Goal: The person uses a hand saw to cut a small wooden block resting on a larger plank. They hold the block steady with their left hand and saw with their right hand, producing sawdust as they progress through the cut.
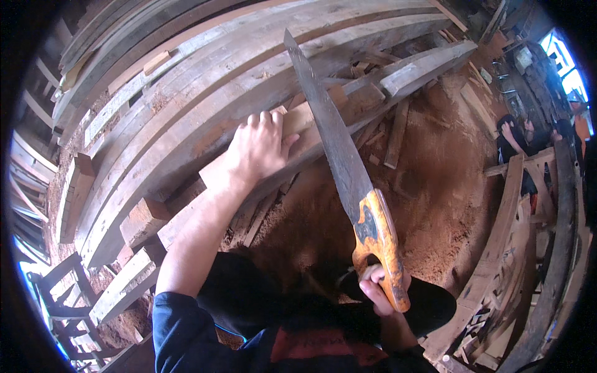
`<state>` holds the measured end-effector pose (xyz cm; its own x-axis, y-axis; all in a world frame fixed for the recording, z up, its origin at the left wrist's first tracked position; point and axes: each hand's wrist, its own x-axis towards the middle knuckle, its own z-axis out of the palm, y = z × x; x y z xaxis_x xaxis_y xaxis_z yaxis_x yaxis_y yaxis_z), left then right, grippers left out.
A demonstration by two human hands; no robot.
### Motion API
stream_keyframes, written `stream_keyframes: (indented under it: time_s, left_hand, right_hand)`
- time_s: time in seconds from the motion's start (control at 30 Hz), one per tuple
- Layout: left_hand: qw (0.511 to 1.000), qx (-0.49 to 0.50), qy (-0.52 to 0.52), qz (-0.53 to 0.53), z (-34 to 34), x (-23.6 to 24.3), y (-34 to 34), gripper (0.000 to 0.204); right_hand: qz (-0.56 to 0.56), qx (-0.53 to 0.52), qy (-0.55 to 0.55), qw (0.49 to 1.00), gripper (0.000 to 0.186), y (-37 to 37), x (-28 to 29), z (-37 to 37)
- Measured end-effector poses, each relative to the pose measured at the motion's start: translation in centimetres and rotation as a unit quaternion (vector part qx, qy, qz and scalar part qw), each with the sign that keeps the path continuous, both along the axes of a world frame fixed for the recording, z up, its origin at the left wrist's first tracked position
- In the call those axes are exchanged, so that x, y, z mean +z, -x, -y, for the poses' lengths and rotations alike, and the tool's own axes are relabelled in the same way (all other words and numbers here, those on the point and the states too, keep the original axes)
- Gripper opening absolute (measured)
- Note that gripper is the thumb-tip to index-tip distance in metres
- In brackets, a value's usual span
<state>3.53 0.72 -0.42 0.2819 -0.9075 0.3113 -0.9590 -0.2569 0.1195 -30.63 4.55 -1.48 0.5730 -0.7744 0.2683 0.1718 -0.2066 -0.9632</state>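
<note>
Left hand (258,146): laid flat, open, on the plank (292,127).
Right hand (376,289): closed on the handsaw (348,168), blade crossing the plank.

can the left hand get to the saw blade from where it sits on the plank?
Probably yes. The left hand rests flat on the plank, holding nothing, and the saw blade passes just beside it with nothing between them. The right hand grips the handle.

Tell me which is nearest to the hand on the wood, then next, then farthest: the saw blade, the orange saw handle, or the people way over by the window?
From the left hand:
1. Saw blade, just to its right, crossing the same plank.
2. Orange saw handle, lower right, gripped by the right hand.
3. People, far right by the bright window.
</note>
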Motion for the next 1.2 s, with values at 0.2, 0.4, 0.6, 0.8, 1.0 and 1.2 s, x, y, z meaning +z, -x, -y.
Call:
stream_keyframes:
  time_s: [0.2,0.4,0.6,0.8,1.0,1.2]
  left_hand:
    - [1.0,0.007,-0.022,-0.01,-0.1,0.2,0.3,0.048]
    - [0.998,-0.056,0.013,-0.014,-0.7,0.1,0.3,0.048]
    - [0.998,-0.053,-0.008,-0.013,-1.3,0.2,1.5,0.046]
    - [0.999,-0.038,0.032,0.012,-2.1,0.7,2.4,0.048]
    - [0.999,-0.036,0.019,-0.006,-2.2,0.8,2.2,0.05]
    - [0.999,-0.031,0.017,-0.024,-1.9,1.3,1.6,0.059]
  right_hand:
    - [0.029,-0.083,-0.037,0.995,0.025,3.6,1.8,-0.3]
    - [-0.021,-0.011,0.009,1.0,0.015,2.4,8.2,3.7]
    - [0.148,0.0,-0.151,0.977,0.016,-1.7,5.8,7.7]
    - [0.071,-0.038,-0.029,0.996,0.013,-3.7,1.4,11.9]
    - [-0.066,-0.054,0.185,0.979,0.015,-2.3,-1.1,14.9]
    - [-0.085,-0.074,0.357,0.927,0.016,-2.7,-0.6,15.2]
